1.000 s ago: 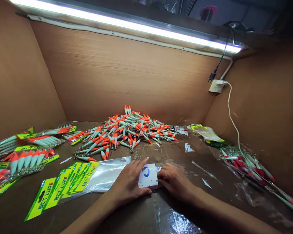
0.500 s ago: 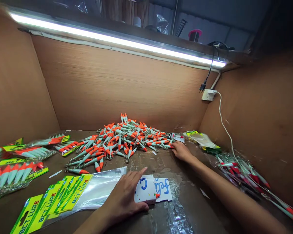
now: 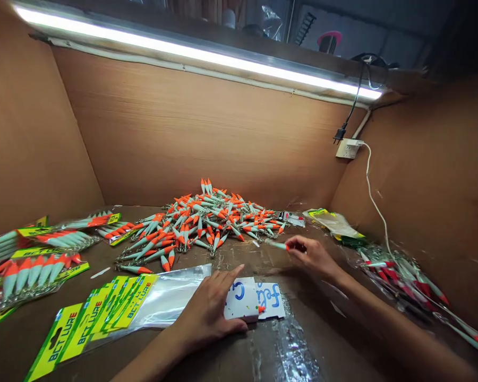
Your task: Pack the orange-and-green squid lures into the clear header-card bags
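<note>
My right hand (image 3: 313,257) pinches a squid jig (image 3: 279,245) by its orange end. The jig's pale body and hooked tail point left, above the table. In front of me, my left hand (image 3: 212,307) grips a white box (image 3: 241,302) with blue writing, thumb along the near edge and fingers over the top. A small orange tip (image 3: 261,309) shows at the box's right end, beside a white card flap (image 3: 271,300) with more blue lettering. Behind both hands lies a heap of orange-and-pale squid jigs (image 3: 207,223).
Clear bags with yellow BCT LURE headers (image 3: 69,334) lie fanned out at the left front. Filled packs of jigs (image 3: 34,273) are stacked farther left. On the right are wrapped red-and-white jigs (image 3: 402,276) and a white cable (image 3: 370,180) from a wall socket (image 3: 348,148).
My right hand has drawn back from the heap's right edge towards me, with one squid jig now in its fingers. My left hand stays on the white box. The view has shifted slightly.
</note>
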Tool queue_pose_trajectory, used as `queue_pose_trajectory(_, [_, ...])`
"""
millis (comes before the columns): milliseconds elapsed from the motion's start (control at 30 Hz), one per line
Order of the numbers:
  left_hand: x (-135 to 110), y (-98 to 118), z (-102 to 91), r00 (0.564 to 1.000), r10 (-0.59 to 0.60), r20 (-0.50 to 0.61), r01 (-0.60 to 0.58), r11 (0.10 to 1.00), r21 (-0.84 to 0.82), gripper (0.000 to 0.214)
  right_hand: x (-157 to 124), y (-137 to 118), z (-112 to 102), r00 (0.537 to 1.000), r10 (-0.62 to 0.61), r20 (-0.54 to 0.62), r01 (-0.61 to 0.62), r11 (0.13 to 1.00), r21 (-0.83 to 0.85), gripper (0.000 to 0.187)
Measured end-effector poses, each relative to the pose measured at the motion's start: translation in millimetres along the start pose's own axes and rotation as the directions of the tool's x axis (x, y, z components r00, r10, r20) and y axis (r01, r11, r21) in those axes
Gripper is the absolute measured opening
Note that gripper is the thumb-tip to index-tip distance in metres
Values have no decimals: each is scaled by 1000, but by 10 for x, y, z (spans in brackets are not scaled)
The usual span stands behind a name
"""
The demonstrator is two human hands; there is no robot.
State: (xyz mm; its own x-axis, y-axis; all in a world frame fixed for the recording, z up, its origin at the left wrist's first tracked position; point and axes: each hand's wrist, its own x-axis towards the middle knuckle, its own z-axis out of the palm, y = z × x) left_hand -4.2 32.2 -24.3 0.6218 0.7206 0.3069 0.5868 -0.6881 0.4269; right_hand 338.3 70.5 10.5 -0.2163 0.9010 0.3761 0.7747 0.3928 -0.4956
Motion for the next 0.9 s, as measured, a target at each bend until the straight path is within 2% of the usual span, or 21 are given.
queue_pose_trajectory(67, [2,7,-7,1000,-2,6,2,1000,-1,116,-240,-148,13,987,-67,148,54,994,90,18])
queue_pose_trajectory(133, [7,13,-15,1000,-1,-10,1,1000,-4,113,-406,-297,82,970,-94,225,73,992,103,16])
queue_pose_trajectory(233, [19,15,-15,999,-16,-42,15,1000,-5,111,-472,-510,254,959,-129,254,116,991,64,13])
queue_pose_trajectory(333, [27,17,-1,998,-23,-54,23,1000,-13,113,-393,-676,442,948,-173,265,169,985,39,11])
queue_pose_trajectory(500, [17,39,-1,999,-14,-33,14,1000,-16,118,-299,-788,681,942,-223,252,213,975,68,12])
queue_pose_trajectory(633, [3,36,2,999,-47,-8,47,999,-16,122,-286,-755,651,884,-327,334,291,944,153,16])
queue_pose_trajectory(700, [-4,19,14,999,-51,-8,51,999,-17,123,-199,-708,539,827,-382,413,315,922,223,16])
queue_pose_trajectory(733, [-7,11,19,999,-51,-12,51,999,-20,123,-118,-682,474,790,-395,470,303,916,262,16])
queue_pose_trajectory(767, [-10,4,22,999,-50,-16,50,998,-25,123,-10,-656,415,771,-375,514,269,924,272,17])
queue_pose_trajectory(800, [-12,0,23,999,-46,-19,46,998,-31,122,121,-635,374,778,-325,537,221,943,251,19])
queue_pose_trajectory(833, [-13,-1,21,999,-40,-17,39,999,-35,121,267,-621,359,811,-247,531,163,966,200,21])
queue_pose_trajectory(867, [-14,1,16,999,-36,-13,35,999,-38,121,419,-615,377,887,-137,441,100,989,106,23])
queue_pose_trajectory(900, [-13,6,11,999,-34,-7,34,999,-39,120,567,-618,428,934,-69,350,58,997,41,25])
